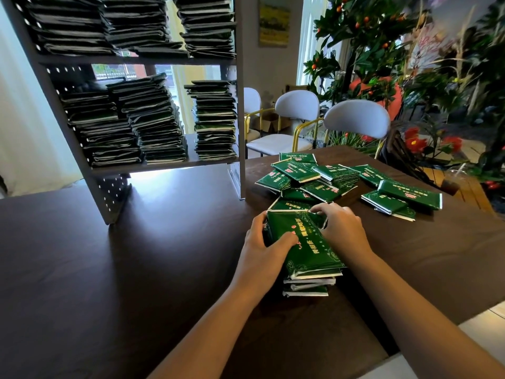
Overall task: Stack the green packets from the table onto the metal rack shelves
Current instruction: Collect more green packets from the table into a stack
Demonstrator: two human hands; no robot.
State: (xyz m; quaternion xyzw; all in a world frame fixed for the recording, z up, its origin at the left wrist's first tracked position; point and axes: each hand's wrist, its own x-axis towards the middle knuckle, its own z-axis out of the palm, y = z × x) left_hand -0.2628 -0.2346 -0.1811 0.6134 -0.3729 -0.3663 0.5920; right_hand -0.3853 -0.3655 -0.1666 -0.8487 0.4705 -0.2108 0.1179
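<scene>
Hands [261,248] [341,228] around green packet stack [306,250], red-and-gold Chinese lettering unreadable

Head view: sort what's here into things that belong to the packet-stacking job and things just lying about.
Part of the job:
- small stack of green packets, gripped by left hand and right hand
- loose green packets on the table
- metal rack, shelves holding packet stacks

Just lying about:
- white chairs
- plants
- wall picture
</scene>
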